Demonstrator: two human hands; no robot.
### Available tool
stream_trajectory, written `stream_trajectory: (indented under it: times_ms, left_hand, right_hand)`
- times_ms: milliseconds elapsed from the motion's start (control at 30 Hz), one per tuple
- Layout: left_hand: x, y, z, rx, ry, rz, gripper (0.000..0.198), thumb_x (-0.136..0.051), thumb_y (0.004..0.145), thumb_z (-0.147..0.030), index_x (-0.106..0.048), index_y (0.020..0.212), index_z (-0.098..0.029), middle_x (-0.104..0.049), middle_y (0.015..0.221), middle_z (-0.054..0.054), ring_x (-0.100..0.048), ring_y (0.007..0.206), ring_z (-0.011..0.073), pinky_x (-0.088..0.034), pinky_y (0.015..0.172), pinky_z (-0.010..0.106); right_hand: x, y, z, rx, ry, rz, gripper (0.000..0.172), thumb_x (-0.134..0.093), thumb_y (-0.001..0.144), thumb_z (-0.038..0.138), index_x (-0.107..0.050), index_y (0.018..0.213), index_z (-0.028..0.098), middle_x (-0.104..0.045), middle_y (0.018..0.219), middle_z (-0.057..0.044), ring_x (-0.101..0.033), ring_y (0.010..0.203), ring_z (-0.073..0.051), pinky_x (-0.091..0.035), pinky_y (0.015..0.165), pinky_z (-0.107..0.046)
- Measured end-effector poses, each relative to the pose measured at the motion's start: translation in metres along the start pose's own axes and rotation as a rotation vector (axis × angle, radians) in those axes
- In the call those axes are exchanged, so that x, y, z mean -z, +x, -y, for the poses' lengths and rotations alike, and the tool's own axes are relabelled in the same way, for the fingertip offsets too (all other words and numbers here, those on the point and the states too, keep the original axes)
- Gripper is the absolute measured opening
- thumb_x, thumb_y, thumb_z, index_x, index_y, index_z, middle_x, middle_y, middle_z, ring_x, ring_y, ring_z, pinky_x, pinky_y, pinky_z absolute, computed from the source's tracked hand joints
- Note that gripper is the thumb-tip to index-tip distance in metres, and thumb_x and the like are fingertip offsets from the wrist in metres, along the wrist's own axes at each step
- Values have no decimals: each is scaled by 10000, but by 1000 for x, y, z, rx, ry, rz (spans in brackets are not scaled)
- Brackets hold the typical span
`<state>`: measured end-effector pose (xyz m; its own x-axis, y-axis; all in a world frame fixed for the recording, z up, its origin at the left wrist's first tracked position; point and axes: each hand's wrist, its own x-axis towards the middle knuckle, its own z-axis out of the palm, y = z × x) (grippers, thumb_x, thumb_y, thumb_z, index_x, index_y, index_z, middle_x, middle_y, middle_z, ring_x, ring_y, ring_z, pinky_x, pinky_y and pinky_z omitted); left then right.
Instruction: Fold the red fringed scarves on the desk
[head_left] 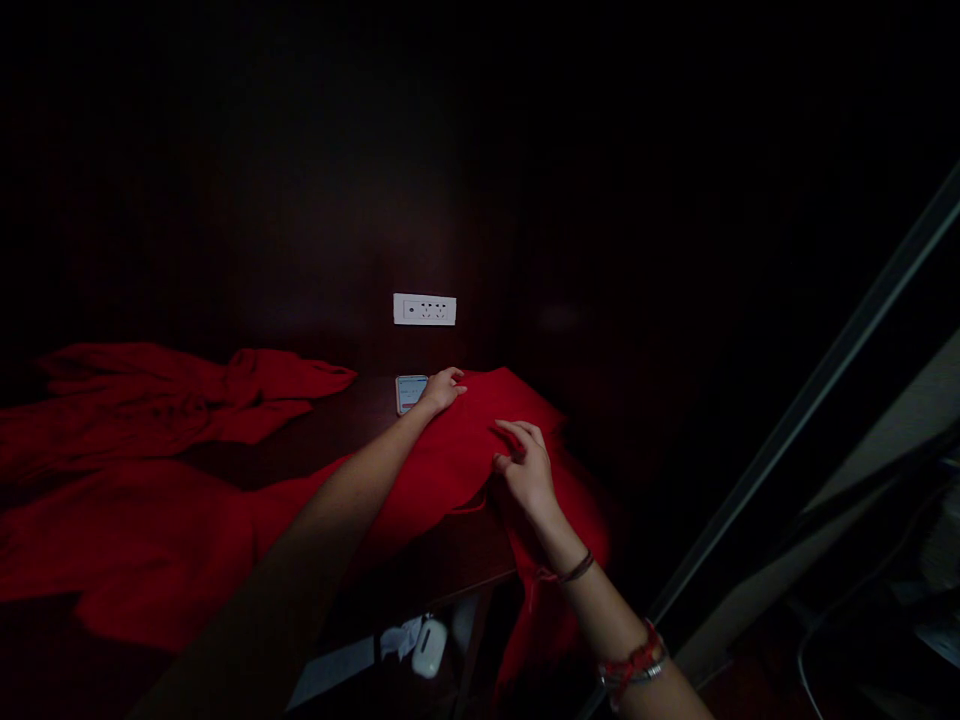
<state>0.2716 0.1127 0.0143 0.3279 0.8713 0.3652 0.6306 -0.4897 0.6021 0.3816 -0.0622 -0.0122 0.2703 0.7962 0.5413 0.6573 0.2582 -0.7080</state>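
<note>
A red garment (472, 430) lies spread along the dark table, and its right end hangs over the edge. Its exact kind is hard to make out in the dim light. My left hand (445, 388) is at the garment's far edge, thumb and fingers closed on the cloth beside a phone (409, 394). Over the right part of the cloth hovers my right hand (528, 470), fingers apart and bent, with nothing in it. A dark band and red and silver bracelets circle that wrist. My left forearm covers part of the garment.
Another crumpled red garment (172, 400) lies at the left. A white socket panel (424, 310) is on the dark wall behind. Below the tabletop (457, 560) are a white earbud case (430, 648) and pale papers (337, 672). A slanted frame edge (787, 430) rises at right.
</note>
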Motion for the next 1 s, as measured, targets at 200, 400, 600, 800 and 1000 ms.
stream_trajectory:
  times_ms: [200,400,600,800,1000]
  left_hand:
    - [-7,-15,-6,-81,41,10,328,-455,754,-227,-459,1067,-129,-557,860,65,-507,828,152,-373,748,242]
    - [18,-68,13,-251,261,-33,445,-413,768,-341,-350,1169,-159,-433,1045,92,-434,966,191,-342,831,328]
    - [51,-136,59,-250,433,38,421,-353,792,-362,-354,1174,-185,-354,1187,96,-380,1057,204,-313,884,361]
    - [73,-184,82,-288,516,154,535,-278,801,-450,-214,1268,-196,-120,1351,74,-92,1220,228,-191,960,393]
    - [92,-201,79,-185,527,425,543,-217,794,-510,-195,1271,-252,-123,1349,57,-79,1221,236,-129,946,465]
  right_hand:
    - [6,-11,-4,27,-343,174,395,-438,608,91,-561,972,181,-427,1060,-68,-467,928,-168,-364,836,-254]
    - [19,4,19,59,-616,147,311,-346,774,233,-506,1038,196,-361,1164,-105,-510,840,-177,-402,728,-290]
    - [-4,35,20,351,-729,404,447,-345,781,421,-342,1204,278,-281,1288,-59,-200,1176,-261,-207,904,-481]
    - [-19,55,-16,172,-800,615,562,-234,752,568,-201,1259,328,-127,1353,-3,-22,1201,-340,-69,862,-612]
    - [-23,75,-12,194,-769,534,545,-185,761,568,-200,1256,342,-84,1361,-2,1,1196,-354,-51,841,-627]
